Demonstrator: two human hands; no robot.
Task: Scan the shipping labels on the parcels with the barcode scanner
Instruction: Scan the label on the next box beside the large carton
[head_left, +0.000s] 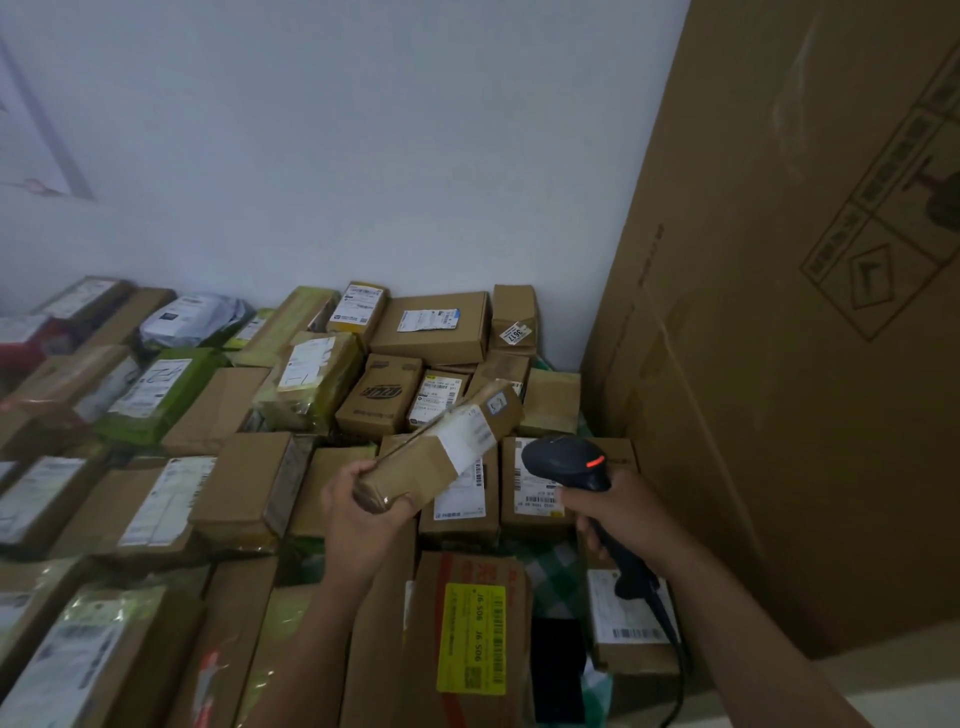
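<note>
**Long parcel held up beside a lit scanner**

At centre frame the left hand had fingers and thumb curled round the near end of a long brown cardboard parcel. It held the parcel clear of the pile, with the far end tilted up toward the upper right. A white shipping label wrapped over the parcel's top edge; its print was too blurred to read.

Just right of it, the right hand gripped the handle of a black barcode scanner, fingers closed round the grip. The scanner's head sat near the parcel's label end, apart from it, and a red light glowed on the head. Its cable trailed toward the lower right.

Beneath both hands lay flat boxes with white barcode labels. Lower in the frame was a carton bearing a yellow label, with green checked cloth showing in a gap beside it. More parcels covered the left and centre of the frame, among them several green-wrapped packages and a grey mailer bag, reaching back to a white wall. A tall cardboard carton filled the right side.
</note>
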